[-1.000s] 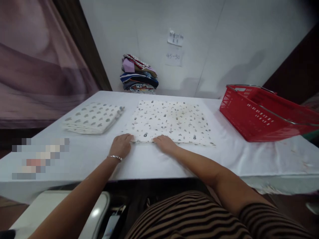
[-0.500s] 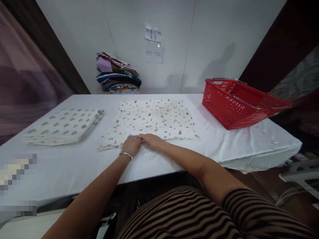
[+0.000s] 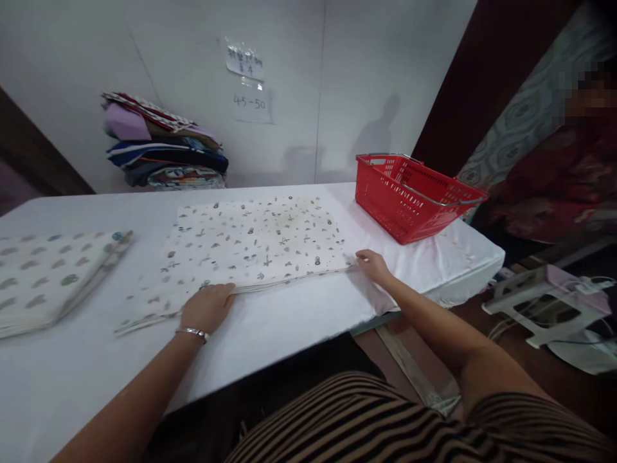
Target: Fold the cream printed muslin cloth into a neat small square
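Observation:
A white cloth with small grey and dark prints (image 3: 260, 238) lies folded in layers on the white-covered table (image 3: 270, 321). My left hand (image 3: 208, 308), with a silver bracelet at the wrist, is closed on the near edge of the cloth, left of its middle. At the cloth's near right corner is my right hand (image 3: 372, 265), its fingers bent together on the corner. The cloth's near left corner lies spread out beyond my left hand. Another folded white cloth with grey heart-like prints (image 3: 48, 270) rests at the left, cut off by the view.
A red basket (image 3: 409, 199) stands at the table's back right. Folded fabrics (image 3: 164, 145) are stacked at the back left, by the wall with paper signs (image 3: 250, 99). A light-coloured stool (image 3: 549, 302) and a person in red (image 3: 544, 173) are at the right.
My right hand has moved right along the cloth's near edge to its corner, away from my left hand. The view has turned to the right, bringing the person and more of the stool into sight.

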`<action>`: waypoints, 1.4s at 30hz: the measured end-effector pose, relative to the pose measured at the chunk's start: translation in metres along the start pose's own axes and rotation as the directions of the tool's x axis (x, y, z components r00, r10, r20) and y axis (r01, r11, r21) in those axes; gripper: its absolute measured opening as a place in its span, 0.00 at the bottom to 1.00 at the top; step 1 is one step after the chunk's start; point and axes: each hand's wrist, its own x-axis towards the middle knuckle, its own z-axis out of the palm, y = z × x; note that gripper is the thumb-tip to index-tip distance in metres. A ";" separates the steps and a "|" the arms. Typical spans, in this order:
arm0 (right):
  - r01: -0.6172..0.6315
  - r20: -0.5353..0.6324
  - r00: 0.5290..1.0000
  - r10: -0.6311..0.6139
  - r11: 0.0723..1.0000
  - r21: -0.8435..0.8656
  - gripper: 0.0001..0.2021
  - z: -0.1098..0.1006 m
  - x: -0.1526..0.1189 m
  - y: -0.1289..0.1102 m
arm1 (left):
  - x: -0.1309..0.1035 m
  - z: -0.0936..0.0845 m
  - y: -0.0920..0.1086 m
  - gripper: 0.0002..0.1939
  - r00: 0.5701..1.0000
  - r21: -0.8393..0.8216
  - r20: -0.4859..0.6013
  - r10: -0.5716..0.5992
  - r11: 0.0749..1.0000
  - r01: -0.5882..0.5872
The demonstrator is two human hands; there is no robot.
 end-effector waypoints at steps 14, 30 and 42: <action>-0.379 0.348 0.848 0.401 0.916 -0.133 0.19 -0.014 0.026 -0.032 | -0.002 -0.001 0.002 0.17 0.998 -0.065 0.039 -0.048 0.997 0.051; -0.399 0.288 0.863 0.415 0.910 -0.115 0.13 0.000 0.030 -0.039 | -0.004 0.003 -0.003 0.14 0.998 -0.001 0.062 0.020 1.000 -0.020; -0.518 0.369 0.850 0.377 0.726 0.453 0.12 -0.010 0.017 0.027 | -0.008 -0.016 0.031 0.11 0.980 0.019 0.150 0.129 0.991 -0.133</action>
